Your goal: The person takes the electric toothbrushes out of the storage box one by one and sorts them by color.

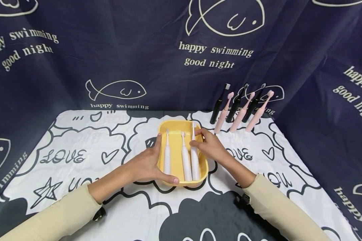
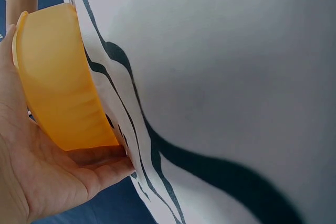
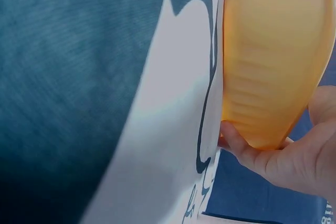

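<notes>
A yellow plastic tray (image 1: 175, 147) with raised walls sits on the patterned cloth, and three white electric toothbrushes lie inside it. One toothbrush (image 1: 167, 155) is along the left wall; another toothbrush (image 1: 185, 160) and a third toothbrush (image 1: 194, 160) lie close together on the right. My left hand (image 1: 149, 165) grips the tray's left side, its thumb at the front rim. In the left wrist view its fingers curl at the tray's outer wall near the base. My right hand (image 1: 209, 144) holds the right rim, thumb over it beside the rightmost toothbrush, a fingertip against the outside wall (image 3: 273, 77).
Behind and right of the tray stand several upright electric toothbrushes, pink ones (image 1: 240, 115) in front and black ones (image 1: 235, 105) behind. A dark blue fabric backdrop (image 1: 157, 43) closes off the back and both sides. The white-and-black cloth (image 1: 87, 144) covers the table.
</notes>
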A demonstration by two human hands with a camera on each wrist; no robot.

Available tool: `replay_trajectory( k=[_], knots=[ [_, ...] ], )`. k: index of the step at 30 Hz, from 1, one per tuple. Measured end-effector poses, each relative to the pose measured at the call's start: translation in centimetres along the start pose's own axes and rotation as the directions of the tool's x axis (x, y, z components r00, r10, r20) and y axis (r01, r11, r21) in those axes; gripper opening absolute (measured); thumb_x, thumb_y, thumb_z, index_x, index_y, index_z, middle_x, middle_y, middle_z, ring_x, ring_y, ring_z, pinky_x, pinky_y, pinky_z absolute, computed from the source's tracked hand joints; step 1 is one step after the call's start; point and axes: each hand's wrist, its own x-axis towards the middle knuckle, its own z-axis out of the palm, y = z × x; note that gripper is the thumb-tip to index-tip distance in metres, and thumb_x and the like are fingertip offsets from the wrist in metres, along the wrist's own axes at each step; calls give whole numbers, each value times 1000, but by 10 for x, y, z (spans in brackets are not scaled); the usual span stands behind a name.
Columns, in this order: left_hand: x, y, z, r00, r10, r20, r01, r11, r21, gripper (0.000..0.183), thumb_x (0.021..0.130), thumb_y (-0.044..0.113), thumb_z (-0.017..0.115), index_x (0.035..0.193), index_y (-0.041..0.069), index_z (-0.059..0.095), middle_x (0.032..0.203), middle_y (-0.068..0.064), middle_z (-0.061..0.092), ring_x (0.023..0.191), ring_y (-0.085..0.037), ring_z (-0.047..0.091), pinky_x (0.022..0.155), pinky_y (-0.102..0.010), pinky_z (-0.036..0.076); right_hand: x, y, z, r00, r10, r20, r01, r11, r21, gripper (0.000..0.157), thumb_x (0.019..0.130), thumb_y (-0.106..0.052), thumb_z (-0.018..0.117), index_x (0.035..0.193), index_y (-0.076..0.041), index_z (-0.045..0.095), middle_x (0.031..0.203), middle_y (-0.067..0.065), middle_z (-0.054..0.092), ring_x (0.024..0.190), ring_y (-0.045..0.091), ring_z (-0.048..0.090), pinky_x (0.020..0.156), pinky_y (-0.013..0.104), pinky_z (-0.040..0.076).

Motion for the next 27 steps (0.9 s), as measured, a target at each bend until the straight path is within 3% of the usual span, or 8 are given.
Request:
replay_trajectory(
  k=[3,7,12,16,19,23,26,27],
  knots=[
    [0,-1,1,1000,2,-1,-2,1000,-2,177,66,85,94,180,11,-19,170,-23,53,143,-29,61,120,-52,51,-1,1,-1,1000,-11,0,11,1000,19,46,101,-32,76,137,-6,64,110,13,67,92,25,61,82,34,49],
    [0,-1,1,1000,4,-5,-4,1000,-2,177,65,85,95,180,12,-18,171,-23,52,143,-29,61,121,-53,51,-4,2,-2,999,-32,15,31,998,52,47,104,-31,73,141,-5,58,134,19,69,99,28,66,89,36,52],
    [0,-1,1,1000,-2,-9,2,1000,6,177,64,86,94,180,11,-17,170,-24,53,143,-30,62,121,-54,52,-7,5,-2,997,-73,30,69,990,120,44,107,-26,69,141,-4,51,161,22,57,121,36,70,106,47,55],
    [0,-1,1,1000,-2,-11,2,1000,9,177,64,87,94,180,11,-17,170,-24,53,144,-30,61,121,-54,52,-9,6,-2,993,-109,34,101,978,181,41,110,-21,66,139,-2,45,179,24,39,151,41,56,120,57,51],
    [0,-1,1,1000,0,-13,0,1000,9,177,64,87,94,180,11,-16,170,-24,52,145,-30,61,121,-54,52,-12,5,-3,993,-116,34,106,972,210,41,112,-20,64,142,-2,43,184,25,28,162,43,46,127,62,46],
    [0,-1,0,1000,2,-16,-2,1000,13,177,64,88,93,180,10,-15,170,-24,53,145,-30,61,122,-54,52,-20,4,-5,991,-127,38,116,972,207,43,114,-25,62,145,-5,40,174,24,44,152,42,58,123,55,50],
    [0,-1,0,1000,3,-16,-3,1000,11,178,63,88,93,180,10,-15,170,-24,53,145,-30,61,121,-54,52,-25,2,-7,989,-145,40,135,972,192,42,116,-27,61,146,-8,38,130,22,62,115,36,70,101,41,54],
    [0,-1,0,1000,4,-15,-3,1000,10,178,63,88,93,180,10,-15,170,-24,53,144,-30,62,121,-54,52,-27,2,-7,988,-148,40,138,973,184,42,117,-27,60,146,-9,37,127,21,66,112,33,69,98,38,52]
  ],
)
